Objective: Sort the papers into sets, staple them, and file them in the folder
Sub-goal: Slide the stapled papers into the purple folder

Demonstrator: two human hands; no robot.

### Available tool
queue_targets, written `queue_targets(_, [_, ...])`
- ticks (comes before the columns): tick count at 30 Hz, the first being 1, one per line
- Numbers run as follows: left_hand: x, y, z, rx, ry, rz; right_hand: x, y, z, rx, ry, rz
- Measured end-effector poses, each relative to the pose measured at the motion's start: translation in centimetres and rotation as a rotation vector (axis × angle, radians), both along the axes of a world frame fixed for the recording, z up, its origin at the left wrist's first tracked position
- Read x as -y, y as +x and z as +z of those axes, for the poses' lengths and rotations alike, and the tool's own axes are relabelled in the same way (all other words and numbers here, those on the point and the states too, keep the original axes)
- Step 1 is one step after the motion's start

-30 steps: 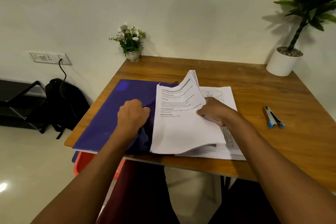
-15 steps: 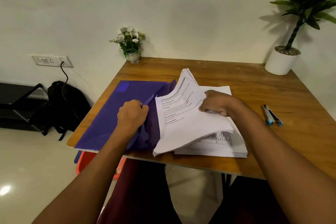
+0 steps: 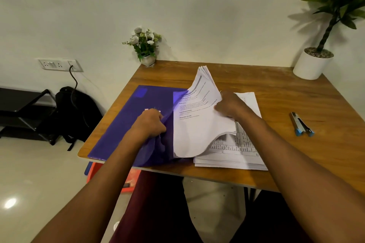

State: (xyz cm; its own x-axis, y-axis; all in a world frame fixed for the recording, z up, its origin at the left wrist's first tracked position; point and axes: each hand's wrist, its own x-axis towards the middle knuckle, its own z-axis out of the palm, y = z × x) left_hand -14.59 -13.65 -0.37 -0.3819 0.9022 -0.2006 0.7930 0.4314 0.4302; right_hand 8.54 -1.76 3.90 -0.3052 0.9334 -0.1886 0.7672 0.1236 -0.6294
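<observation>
A purple plastic folder (image 3: 122, 122) lies open on the left half of the wooden table. My left hand (image 3: 151, 124) grips and lifts its translucent inner flap. My right hand (image 3: 230, 107) grips a thick sheaf of printed papers (image 3: 197, 124), curled upward and tilted toward the folder, its left edge under the purple flap. Beneath that sheaf a flat stack of papers (image 3: 235, 152) with a printed table rests on the table. A blue and grey stapler (image 3: 301, 124) lies to the right, apart from both hands.
A small vase of white flowers (image 3: 145, 47) stands at the table's back left corner, a white potted plant (image 3: 314, 64) at the back right. The table's front edge (image 3: 197, 175) is near my lap. A black backpack (image 3: 73, 112) and a shelf sit on the floor at left.
My right hand has lifted the sheaf higher and swung it left, so its left edge now slips under the purple flap. My left hand keeps holding the flap raised.
</observation>
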Motion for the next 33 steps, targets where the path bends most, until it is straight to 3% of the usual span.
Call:
queue_targets(3, [0.0, -0.3, 0.8, 0.081, -0.123, -0.094, 0.2, -0.3, -0.7, -0.031, 0.014, -0.010])
queue_targets(8, [-0.1, -0.3, 0.9, 0.110, -0.173, -0.174, 0.5, -1.4, -1.2, -0.289, -0.228, -0.123])
queue_targets(11, [0.0, -0.1, 0.6, 0.098, -0.178, -0.182, 0.5, -1.6, -1.3, -0.306, -0.118, -0.172])
queue_targets(13, [0.1, 0.3, 0.1, 0.089, -0.128, -0.152, 1.1, -1.9, -1.4, -0.320, -0.046, -0.184])
queue_targets(18, [0.5, 2.8, -1.5, -0.066, 0.172, 0.169, 2.7, -2.8, -2.9, -0.452, -0.167, -0.207])
queue_targets(23, [0.5, 4.4, -2.2, -0.250, 0.228, 0.212, 4.1, -3.4, -2.5, -0.268, 0.153, -0.053])
queue_targets(26, [0.3, 4.7, -2.5, -0.314, 0.258, 0.195, 3.8, -4.2, -3.3, -0.305, -0.019, -0.066])
queue_targets(29, [0.3, 4.6, -2.2, -0.298, 0.312, 0.204, 3.3, -4.6, -4.1, -0.472, -0.327, -0.197])
queue_targets(33, [0.7, 4.4, -1.4, -0.243, 0.419, 0.224, 3.1, -6.1, -5.9, -0.685, -0.497, -0.293])
